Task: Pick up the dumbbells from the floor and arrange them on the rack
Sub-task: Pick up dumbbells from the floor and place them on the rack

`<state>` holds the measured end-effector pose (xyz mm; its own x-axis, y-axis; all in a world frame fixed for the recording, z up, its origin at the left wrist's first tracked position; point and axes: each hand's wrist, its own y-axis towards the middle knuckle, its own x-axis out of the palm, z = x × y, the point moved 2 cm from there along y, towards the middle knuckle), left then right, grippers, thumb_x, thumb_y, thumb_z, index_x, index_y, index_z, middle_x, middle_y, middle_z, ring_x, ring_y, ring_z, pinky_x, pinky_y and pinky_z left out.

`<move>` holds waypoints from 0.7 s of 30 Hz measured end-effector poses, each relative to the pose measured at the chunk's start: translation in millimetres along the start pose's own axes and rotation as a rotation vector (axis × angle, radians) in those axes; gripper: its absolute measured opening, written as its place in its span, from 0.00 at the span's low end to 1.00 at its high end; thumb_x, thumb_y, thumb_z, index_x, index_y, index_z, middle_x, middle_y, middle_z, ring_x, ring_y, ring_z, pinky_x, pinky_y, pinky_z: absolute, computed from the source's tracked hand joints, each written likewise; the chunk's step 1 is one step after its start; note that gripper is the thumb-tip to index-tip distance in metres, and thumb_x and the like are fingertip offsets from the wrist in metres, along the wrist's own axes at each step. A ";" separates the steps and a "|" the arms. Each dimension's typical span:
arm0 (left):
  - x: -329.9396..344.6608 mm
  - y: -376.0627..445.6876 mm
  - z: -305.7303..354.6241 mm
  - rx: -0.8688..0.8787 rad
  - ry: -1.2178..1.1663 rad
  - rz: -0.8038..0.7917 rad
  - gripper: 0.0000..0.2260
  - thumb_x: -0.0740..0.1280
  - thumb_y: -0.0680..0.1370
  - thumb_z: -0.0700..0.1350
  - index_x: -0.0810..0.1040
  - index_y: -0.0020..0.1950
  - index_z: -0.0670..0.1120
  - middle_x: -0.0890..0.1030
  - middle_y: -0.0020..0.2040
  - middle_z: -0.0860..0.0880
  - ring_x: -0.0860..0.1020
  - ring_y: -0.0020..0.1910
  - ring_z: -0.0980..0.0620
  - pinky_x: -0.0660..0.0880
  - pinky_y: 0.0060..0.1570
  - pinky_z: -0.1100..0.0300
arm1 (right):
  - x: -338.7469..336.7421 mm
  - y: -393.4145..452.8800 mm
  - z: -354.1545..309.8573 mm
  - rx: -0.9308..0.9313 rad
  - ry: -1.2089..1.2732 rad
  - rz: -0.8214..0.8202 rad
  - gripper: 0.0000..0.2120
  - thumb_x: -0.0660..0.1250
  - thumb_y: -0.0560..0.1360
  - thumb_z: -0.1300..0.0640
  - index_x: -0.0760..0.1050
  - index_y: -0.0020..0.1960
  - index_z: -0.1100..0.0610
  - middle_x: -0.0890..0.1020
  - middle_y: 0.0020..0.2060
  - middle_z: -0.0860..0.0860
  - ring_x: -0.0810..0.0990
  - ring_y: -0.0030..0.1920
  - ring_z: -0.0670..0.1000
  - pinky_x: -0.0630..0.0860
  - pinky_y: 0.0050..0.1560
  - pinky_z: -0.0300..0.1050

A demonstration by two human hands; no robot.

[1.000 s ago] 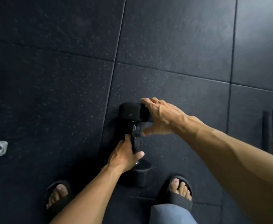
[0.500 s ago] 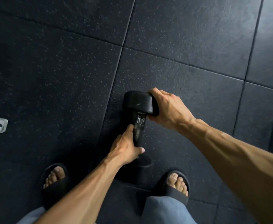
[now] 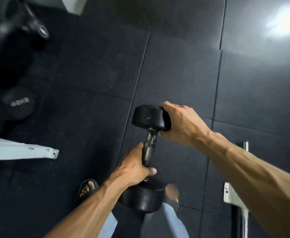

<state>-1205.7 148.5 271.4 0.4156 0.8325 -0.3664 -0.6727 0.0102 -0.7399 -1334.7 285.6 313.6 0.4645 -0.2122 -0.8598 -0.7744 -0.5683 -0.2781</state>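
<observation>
A: Start at the hands. What grips what?

B: The left hand (image 3: 135,167) is wrapped tight around the knurled metal handle (image 3: 148,150) of a black dumbbell (image 3: 148,157), thumb lying up along the bar. The right hand (image 3: 180,124) is clamped over the far head (image 3: 148,118), fingers curled across its outer face at about three o'clock of that head. The dumbbell stands nearly on end in the view, the near head (image 3: 145,197) low, at six o'clock from the left fist, above the person's pale trouser legs (image 3: 164,220). It looks clear of the floor (image 3: 89,74), though I cannot tell for certain.

A: Any writing?

B: None I can read on the held dumbbell. At nine o'clock of the frame another dumbbell's round end (image 3: 19,103) carries pale lettering that looks like "40KG"; it is blurred. More dark weights (image 3: 12,38) at ten to eleven o'clock are smeared beyond reading.

A: Room to move?

B: Dark rubber tiles lie bare from twelve to two o'clock, with seams running up and away. A white frame foot (image 3: 24,151) juts in at nine o'clock, well apart from the hands. At four to five o'clock a white bracket (image 3: 230,196) and a chrome bar (image 3: 244,219) sit near the right forearm.

A: What is hidden?

B: The near head covers most of the right foot; the left sandalled foot (image 3: 88,188) shows at seven o'clock. The chrome bar is partly covered by the forearm. Glare washes out the top right corner.
</observation>
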 end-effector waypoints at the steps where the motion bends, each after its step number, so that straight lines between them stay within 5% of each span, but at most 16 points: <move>1: -13.5 -19.2 18.3 0.009 -0.017 0.013 0.21 0.77 0.66 0.50 0.69 0.52 0.57 0.79 0.45 0.57 0.78 0.46 0.56 0.74 0.46 0.61 | -30.0 -3.5 -13.8 -0.019 -0.017 0.003 0.24 0.73 0.65 0.48 0.69 0.57 0.54 0.81 0.48 0.51 0.80 0.47 0.60 0.75 0.45 0.52; 7: -97.1 -130.1 123.6 0.084 -0.153 0.107 0.22 0.77 0.66 0.47 0.72 0.56 0.56 0.80 0.50 0.58 0.78 0.50 0.58 0.75 0.54 0.59 | -207.7 -17.2 -105.8 -0.142 -0.118 0.013 0.22 0.72 0.67 0.48 0.69 0.56 0.53 0.81 0.46 0.50 0.80 0.45 0.58 0.77 0.43 0.51; 11: -157.8 -192.4 179.5 0.165 -0.227 0.209 0.26 0.77 0.67 0.46 0.70 0.61 0.55 0.79 0.53 0.58 0.77 0.53 0.58 0.72 0.51 0.65 | -304.5 -11.4 -167.4 -0.272 -0.222 0.063 0.24 0.74 0.65 0.47 0.69 0.56 0.52 0.82 0.46 0.51 0.80 0.45 0.58 0.78 0.44 0.54; 21: -300.3 -246.3 203.1 0.168 -0.359 0.446 0.28 0.80 0.63 0.47 0.71 0.58 0.53 0.80 0.50 0.54 0.79 0.50 0.52 0.75 0.57 0.54 | -406.8 66.7 -318.0 -0.492 -0.376 0.084 0.25 0.75 0.63 0.46 0.71 0.56 0.51 0.82 0.45 0.52 0.81 0.47 0.58 0.78 0.47 0.54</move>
<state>-1289.1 8.5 678.3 -0.1429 0.9115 -0.3858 -0.8345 -0.3205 -0.4481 -1438.7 81.1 781.0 0.1585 -0.0289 -0.9869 -0.4714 -0.8805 -0.0499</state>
